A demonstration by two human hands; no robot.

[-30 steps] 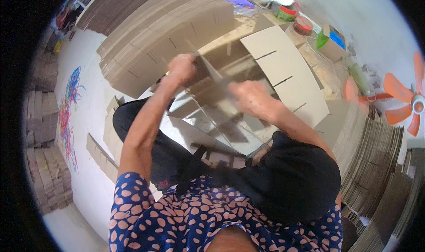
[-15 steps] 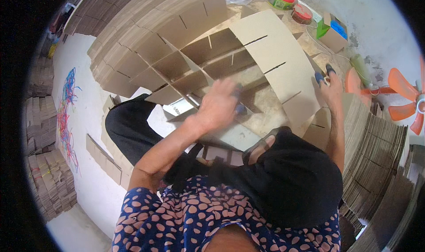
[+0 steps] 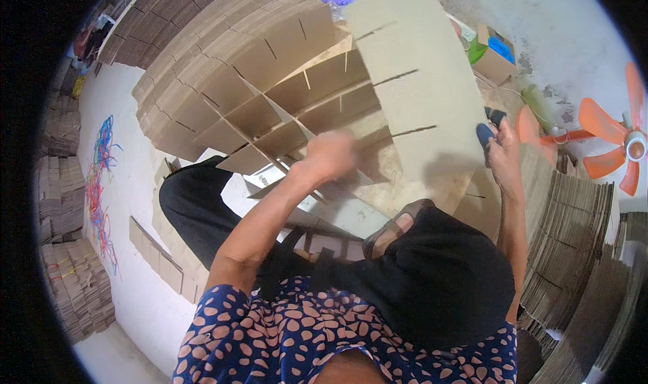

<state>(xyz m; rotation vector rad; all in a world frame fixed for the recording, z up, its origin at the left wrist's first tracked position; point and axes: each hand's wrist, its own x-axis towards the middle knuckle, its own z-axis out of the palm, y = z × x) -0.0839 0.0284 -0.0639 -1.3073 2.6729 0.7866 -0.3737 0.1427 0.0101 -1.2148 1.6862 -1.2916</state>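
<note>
Head view: left hand (image 3: pixel 331 156) fisted on cardboard divider grid (image 3: pixel 270 114); right hand (image 3: pixel 503 156) grips slotted sheet (image 3: pixel 418 94).

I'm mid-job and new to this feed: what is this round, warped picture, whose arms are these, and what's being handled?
There is no machine here: a person wears a wide fisheye camera on the head, looking down, so straight edges bend. The arms rising from the bottom are their own. The left hand, blurred, rests on a lattice of slotted cardboard dividers. The right hand is at the edge of a large slotted cardboard sheet, with something blue at the fingers; its grip is unclear. Stacks of cardboard strips lie to the right, beside an orange fan.
</note>
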